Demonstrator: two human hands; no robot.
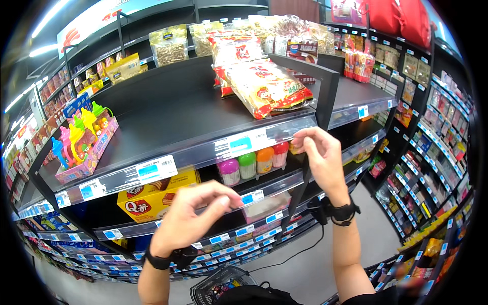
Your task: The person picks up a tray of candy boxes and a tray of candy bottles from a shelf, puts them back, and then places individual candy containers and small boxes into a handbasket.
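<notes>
My left hand [196, 217], a black strap at its wrist, is raised in front of the lower shelf with fingers curled and nothing visible in it. Beside it are a yellow snack carton [152, 194] and a row of small tubs with purple, green, orange and red lids [248, 164]. My right hand [318, 152], also strapped at the wrist, is near the right end of the upper shelf's label rail [282, 129], its fingers bent and apart; no held thing shows. Above it, red and clear snack bags [267, 87] lie stacked on the black shelf.
A pink display box of colourful bottle-shaped candy [89, 148] stands at the shelf's left. Black uprights [328, 95] divide the shelving. Stand-up nut pouches [169, 45] line the back. A grey basket [223, 286] is below me, with a dark cable [293, 253] hanging near my right arm.
</notes>
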